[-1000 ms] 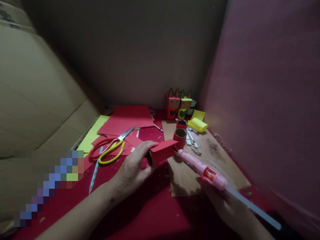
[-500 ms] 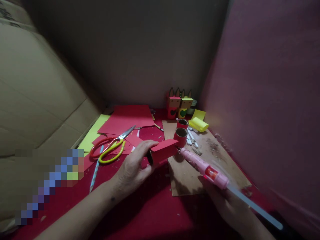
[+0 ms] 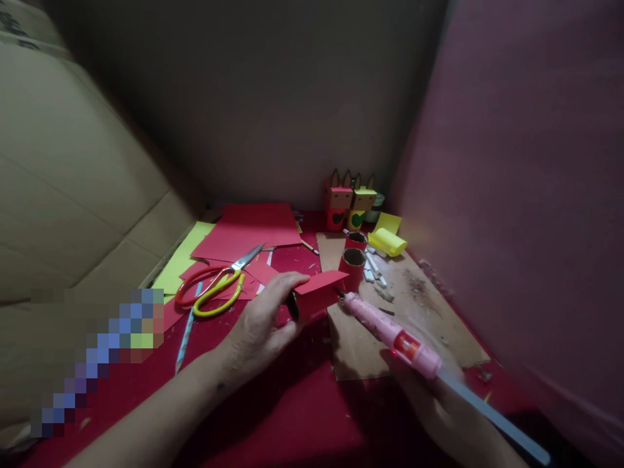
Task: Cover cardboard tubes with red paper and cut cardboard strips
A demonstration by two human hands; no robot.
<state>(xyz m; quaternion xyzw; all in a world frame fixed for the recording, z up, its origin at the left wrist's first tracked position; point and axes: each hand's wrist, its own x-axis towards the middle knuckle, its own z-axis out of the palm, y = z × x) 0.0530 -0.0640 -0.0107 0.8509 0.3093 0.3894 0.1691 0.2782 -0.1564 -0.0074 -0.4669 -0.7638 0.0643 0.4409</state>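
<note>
My left hand is closed round a small red paper-covered box shape, thumb below and fingers on top. A flap of its red paper stands out at an angle toward the right. In my right hand is a pink hot glue gun, with a clear glue stick poking out of its back end. The gun's dark nozzle is at the right edge of the red piece; whether it touches is too small to tell. Just behind stand two red-wrapped cardboard tubes, open at the top.
Scissors with red and yellow handles lie left, beside a blue-and-white pencil and red sheets. Two eared paper animals stand behind a cardboard mat holding white sticks and rolled yellow paper. Walls rise left and right.
The glue gun has shifted a little left and down, its nozzle moving down along the right edge of the red piece. My left hand stays nearly still.
</note>
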